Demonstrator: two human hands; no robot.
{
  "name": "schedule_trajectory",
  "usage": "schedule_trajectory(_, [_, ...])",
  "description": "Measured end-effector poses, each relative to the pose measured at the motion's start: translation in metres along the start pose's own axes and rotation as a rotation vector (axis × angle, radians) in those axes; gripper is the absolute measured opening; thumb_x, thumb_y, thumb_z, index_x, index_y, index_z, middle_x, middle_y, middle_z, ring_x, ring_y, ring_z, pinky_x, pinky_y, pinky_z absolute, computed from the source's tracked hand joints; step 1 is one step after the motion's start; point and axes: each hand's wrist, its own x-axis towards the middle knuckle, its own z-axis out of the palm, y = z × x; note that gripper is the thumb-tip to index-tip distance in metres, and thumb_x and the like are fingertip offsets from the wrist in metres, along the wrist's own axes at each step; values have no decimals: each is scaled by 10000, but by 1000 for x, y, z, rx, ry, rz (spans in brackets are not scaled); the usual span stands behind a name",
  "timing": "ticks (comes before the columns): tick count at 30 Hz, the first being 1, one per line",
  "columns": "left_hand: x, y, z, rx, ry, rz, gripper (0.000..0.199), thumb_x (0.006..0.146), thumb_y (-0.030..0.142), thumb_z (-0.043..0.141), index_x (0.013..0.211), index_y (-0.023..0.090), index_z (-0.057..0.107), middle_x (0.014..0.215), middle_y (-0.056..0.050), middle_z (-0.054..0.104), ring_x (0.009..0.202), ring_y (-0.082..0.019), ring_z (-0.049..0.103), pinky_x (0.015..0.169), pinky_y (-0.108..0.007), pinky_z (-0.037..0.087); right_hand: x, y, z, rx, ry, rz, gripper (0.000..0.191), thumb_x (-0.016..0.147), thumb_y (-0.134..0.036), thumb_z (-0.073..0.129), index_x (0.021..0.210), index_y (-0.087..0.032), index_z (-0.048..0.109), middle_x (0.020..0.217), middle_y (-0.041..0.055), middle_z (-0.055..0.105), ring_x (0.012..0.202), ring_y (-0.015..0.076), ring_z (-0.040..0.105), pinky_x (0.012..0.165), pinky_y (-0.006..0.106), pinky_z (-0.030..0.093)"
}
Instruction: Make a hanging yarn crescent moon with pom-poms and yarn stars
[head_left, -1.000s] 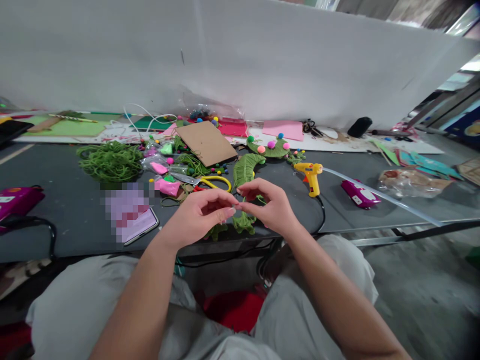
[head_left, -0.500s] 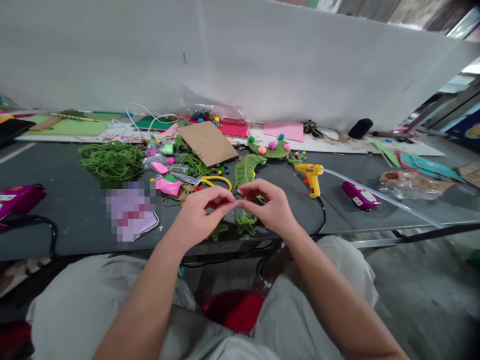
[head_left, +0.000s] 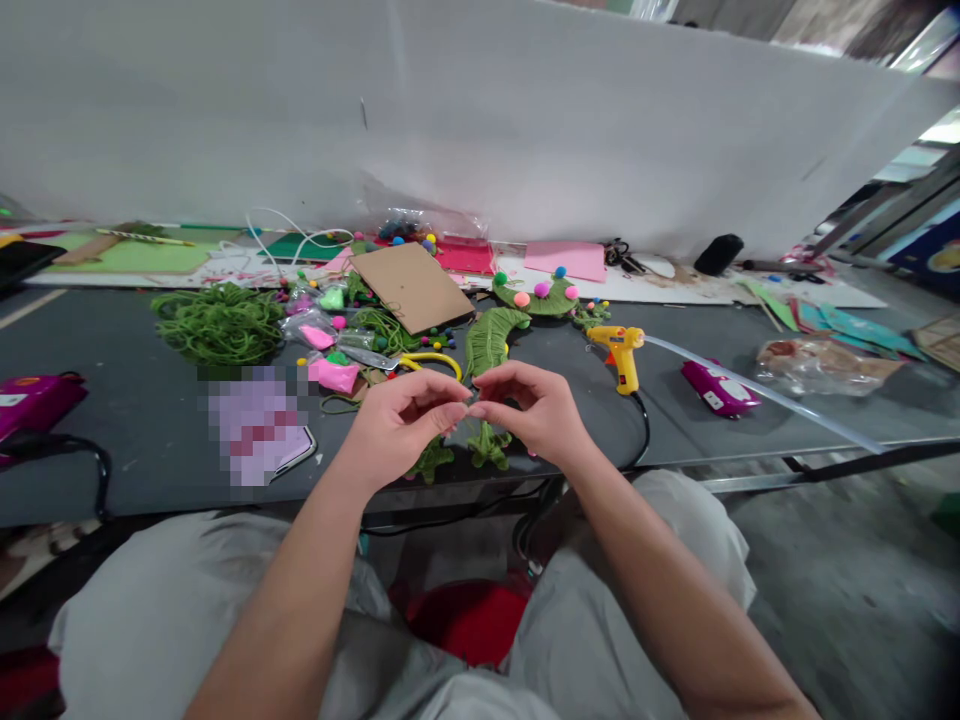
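My left hand and my right hand meet fingertip to fingertip over the table's front part. Both are closed in a pinch; whatever lies between the fingers is too small to make out. Just behind them is a curved green yarn-wrapped piece. Small green yarn shapes show below and between my hands, partly covered. Scissors with yellow handles lie behind my left hand. A second green yarn-wrapped piece with coloured pompoms rests farther back.
A yellow glue gun with a clear glue stick and black cord lies at right, near a purple device. Left are a green yarn heap, a blurred-out phone and pink packets. Brown cardboard lies behind.
Both hands stay pinched together in nearly the same place, with the fingers shifting slightly. The whole view has moved a little; nothing else on the table differs.
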Motion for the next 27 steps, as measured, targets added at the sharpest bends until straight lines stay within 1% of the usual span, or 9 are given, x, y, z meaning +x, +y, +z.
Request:
schedule_trajectory(3, [0,0,0,52,-30,90,175,857,273,736,1015,219,787,889,-47,734,669,-118,637,606,-223,532,0,2,-2,11,-1,-2,323,699,-326,881,967,-208,745,879,36,742,770,164,676,726,296,562])
schedule_trajectory(5, [0,0,0,105,-36,157,154,862,251,731,997,231,802,897,-51,733,722,-131,653,636,-227,535,0,3,-2,15,4,1,313,704,-318,877,966,-207,746,879,34,743,772,161,676,725,292,561])
schedule_trajectory(7, [0,0,2,152,-14,201,138,856,235,738,977,236,805,910,-53,739,776,-146,669,670,-235,540,1,3,-2,32,9,17,308,702,-321,877,955,-204,746,870,33,743,763,160,676,719,291,562])
schedule_trajectory(10, [1,1,4,190,29,240,106,852,224,743,943,232,797,927,-52,751,809,-155,683,695,-242,544,3,3,-1,81,14,44,302,691,-325,881,929,-199,745,847,30,741,758,161,678,718,293,564])
schedule_trajectory(14, [1,0,4,201,43,257,66,849,223,745,903,228,781,896,-40,749,796,-152,684,688,-239,545,5,4,0,115,-2,68,309,674,-314,890,920,-194,747,842,29,738,751,153,671,713,284,562])
schedule_trajectory(17, [2,-1,5,191,58,260,52,842,215,748,888,220,771,872,-34,744,772,-146,679,681,-237,545,6,6,0,137,-8,83,316,656,-309,900,904,-189,746,817,21,727,724,137,659,690,265,553])
schedule_trajectory(20, [1,0,7,176,99,245,27,835,226,751,851,207,760,852,-34,739,762,-144,671,681,-238,545,7,6,0,158,-4,95,328,647,-322,905,897,-187,743,810,18,726,721,133,661,689,259,554])
schedule_trajectory(24, [0,1,9,118,127,108,114,839,298,745,839,185,731,807,-37,719,696,-142,645,649,-248,539,7,6,0,114,23,81,352,653,-385,897,895,-187,734,829,31,739,738,150,671,707,286,564])
schedule_trajectory(27, [0,0,7,67,104,39,170,839,345,742,841,177,715,757,-33,696,652,-142,626,607,-249,525,7,4,-1,29,50,61,388,652,-452,887,887,-189,725,831,42,743,749,167,672,711,306,568])
